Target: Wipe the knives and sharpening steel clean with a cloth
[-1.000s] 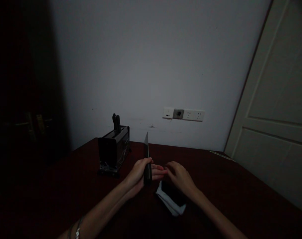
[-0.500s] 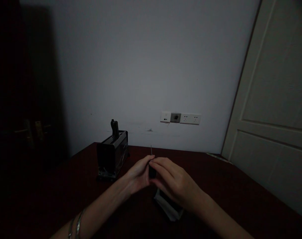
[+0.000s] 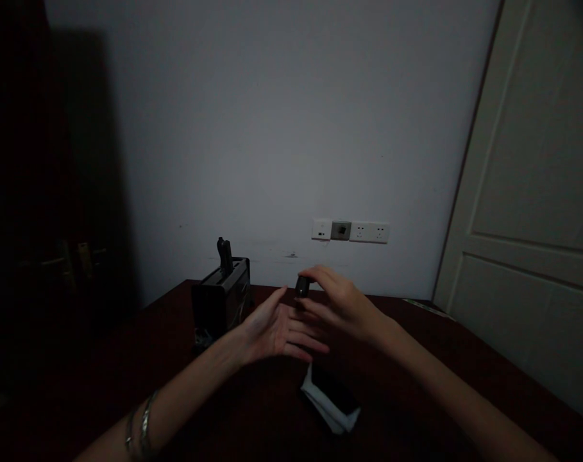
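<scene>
My right hand (image 3: 339, 298) pinches a knife by its dark handle (image 3: 302, 286) between thumb and fingers, above the table. The handle's rounded end faces me, and the blade is hidden behind it. Just left of and below it, my left hand (image 3: 276, 330) is open, palm up, fingers spread, with nothing in it. A folded black-and-white cloth (image 3: 332, 401) lies on the table below both hands. To the left stands a black knife block (image 3: 219, 301) with dark handles (image 3: 225, 255) sticking up from its top.
The dark reddish table (image 3: 406, 359) reaches back to a pale wall (image 3: 272, 128). Low on that wall is a row of sockets (image 3: 350, 231). A white panelled door (image 3: 526, 212) stands on the right. A thin strip (image 3: 428, 308) lies at the table's back right edge.
My left hand has let go of the knife and opened flat. My right hand has lifted the knife slightly and tipped it so its handle end faces me.
</scene>
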Tool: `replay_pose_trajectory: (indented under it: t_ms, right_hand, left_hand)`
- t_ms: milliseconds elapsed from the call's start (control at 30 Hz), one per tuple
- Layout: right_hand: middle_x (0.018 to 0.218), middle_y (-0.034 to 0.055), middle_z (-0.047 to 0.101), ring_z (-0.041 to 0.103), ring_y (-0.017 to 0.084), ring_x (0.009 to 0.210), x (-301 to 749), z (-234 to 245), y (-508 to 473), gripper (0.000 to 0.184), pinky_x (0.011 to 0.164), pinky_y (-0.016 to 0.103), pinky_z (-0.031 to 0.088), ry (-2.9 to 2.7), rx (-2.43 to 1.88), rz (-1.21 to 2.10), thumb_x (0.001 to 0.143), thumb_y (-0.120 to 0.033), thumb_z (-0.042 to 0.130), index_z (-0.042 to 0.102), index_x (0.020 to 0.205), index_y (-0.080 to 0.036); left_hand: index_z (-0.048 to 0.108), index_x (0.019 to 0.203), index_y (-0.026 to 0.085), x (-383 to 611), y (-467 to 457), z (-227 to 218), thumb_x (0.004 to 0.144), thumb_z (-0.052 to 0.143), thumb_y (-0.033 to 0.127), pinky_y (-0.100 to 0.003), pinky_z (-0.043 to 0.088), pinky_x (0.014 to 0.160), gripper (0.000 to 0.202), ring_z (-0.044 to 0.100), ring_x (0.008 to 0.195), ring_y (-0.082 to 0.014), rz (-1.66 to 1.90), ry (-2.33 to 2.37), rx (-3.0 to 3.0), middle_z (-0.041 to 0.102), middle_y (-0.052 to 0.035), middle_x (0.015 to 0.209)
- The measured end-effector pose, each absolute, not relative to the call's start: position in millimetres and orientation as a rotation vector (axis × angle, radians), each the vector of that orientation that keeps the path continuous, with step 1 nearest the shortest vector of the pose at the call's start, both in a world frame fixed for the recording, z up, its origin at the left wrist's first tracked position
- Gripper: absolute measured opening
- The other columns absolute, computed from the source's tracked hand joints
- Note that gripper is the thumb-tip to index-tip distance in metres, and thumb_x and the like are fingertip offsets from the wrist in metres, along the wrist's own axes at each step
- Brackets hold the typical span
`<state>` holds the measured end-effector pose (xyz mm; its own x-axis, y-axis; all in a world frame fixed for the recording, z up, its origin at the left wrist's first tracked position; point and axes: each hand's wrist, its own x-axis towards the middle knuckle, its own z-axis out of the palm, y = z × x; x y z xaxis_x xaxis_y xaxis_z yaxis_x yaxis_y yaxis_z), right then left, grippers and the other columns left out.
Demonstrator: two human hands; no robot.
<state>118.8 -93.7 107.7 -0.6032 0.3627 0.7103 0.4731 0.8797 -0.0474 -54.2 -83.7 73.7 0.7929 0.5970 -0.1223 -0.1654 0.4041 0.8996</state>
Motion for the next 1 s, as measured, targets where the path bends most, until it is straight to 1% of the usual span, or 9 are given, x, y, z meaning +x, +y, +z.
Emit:
replay_pose_trajectory:
  t_ms: [100,167,200,300,367,433,733,867,1000]
  right_hand:
    - [0.090,0.0079,0.059,0.055,0.017,0.084,120.4,123.6,-83.7,0.026,0.073,0.031,0.046,-2.227,-0.559,-0.144,0.080,-0.024,0.054,0.052,0.103,-0.013]
    - [0.088,0.0066,0.060,0.056,0.016,0.082,117.7,132.1,-80.4,0.025,0.072,0.030,0.046,-2.207,-0.533,-0.122,0.079,-0.026,0.056,0.054,0.101,-0.014]
    - [0.088,0.0062,0.060,0.056,0.015,0.081,115.5,135.9,-79.8,0.025,0.072,0.030,0.046,-2.198,-0.522,-0.110,0.078,-0.025,0.057,0.055,0.100,-0.015]
    - [0.088,0.0056,0.062,0.057,0.015,0.081,107.0,145.5,-80.6,0.025,0.072,0.028,0.046,-2.190,-0.504,-0.063,0.077,-0.025,0.059,0.056,0.099,-0.015]
    - [0.089,0.0058,0.063,0.058,0.015,0.082,100.7,150.6,-81.7,0.025,0.073,0.028,0.047,-2.186,-0.504,-0.038,0.077,-0.026,0.059,0.057,0.099,-0.014]
    - [0.089,0.0061,0.063,0.058,0.015,0.082,94.1,154.7,-82.3,0.026,0.073,0.028,0.047,-2.172,-0.501,-0.027,0.076,-0.027,0.060,0.057,0.099,-0.014]
    - [0.093,0.0054,0.066,0.060,0.017,0.086,65.5,167.3,-75.9,0.032,0.079,0.033,0.049,-2.094,-0.480,0.165,0.073,-0.029,0.064,0.060,0.102,-0.017]
    - [0.110,0.0090,0.061,0.057,0.019,0.099,65.3,156.5,-55.0,0.044,0.088,0.040,0.045,-2.004,-0.506,0.355,0.080,-0.038,0.056,0.051,0.119,-0.019]
    - [0.110,0.0098,0.062,0.056,0.022,0.102,80.5,118.9,-13.3,0.042,0.094,0.046,0.040,-1.943,-0.684,0.374,0.084,-0.044,0.045,0.053,0.117,-0.018]
  left_hand:
    - [0.064,0.082,0.006,-68.3,-74.9,88.0,0.080,0.028,0.062,-0.024,0.039,0.037,0.066,0.062,0.052,-0.0190,0.467,0.678,1.245,0.067,-0.0195,0.081]
    - [0.063,0.068,0.009,-78.2,-69.4,97.9,0.079,0.036,0.058,-0.020,0.032,0.032,0.057,0.051,0.036,-0.0117,0.680,0.850,1.405,0.065,-0.0124,0.061]
    - [0.062,0.064,0.010,-82.7,-67.8,102.7,0.078,0.043,0.054,-0.020,0.032,0.033,0.050,0.048,0.035,-0.0095,0.847,0.914,1.504,0.063,-0.0087,0.056]
    - [0.065,0.076,0.014,-92.4,-69.5,114.9,0.069,0.064,0.037,-0.021,0.044,0.054,0.024,0.059,0.059,-0.0114,1.174,0.916,1.825,0.067,-0.0054,0.073]
    - [0.065,0.091,0.017,-94.7,-74.8,119.3,0.066,0.068,0.028,-0.028,0.045,0.073,0.028,0.061,0.080,-0.0155,1.091,0.800,1.962,0.067,-0.0054,0.089]
    - [0.063,0.096,0.018,-94.9,-80.4,120.2,0.066,0.069,0.025,-0.033,0.044,0.081,0.032,0.060,0.088,-0.0179,0.982,0.712,1.994,0.066,-0.0051,0.095]
    - [0.067,0.083,0.015,-110.9,-87.8,124.1,0.073,0.063,0.029,-0.030,0.047,0.073,0.019,0.061,0.080,-0.0174,1.120,0.865,2.003,0.068,-0.0044,0.084]
    - [0.067,0.089,0.014,-127.4,-88.0,135.9,0.072,0.064,0.031,-0.030,0.048,0.073,0.025,0.062,0.079,-0.0173,1.140,0.923,1.947,0.068,-0.0065,0.085]
    - [0.063,0.101,0.012,-147.4,-84.1,154.7,0.071,0.065,0.030,-0.032,0.049,0.075,0.035,0.064,0.081,-0.0191,1.302,0.957,1.883,0.068,-0.0091,0.087]
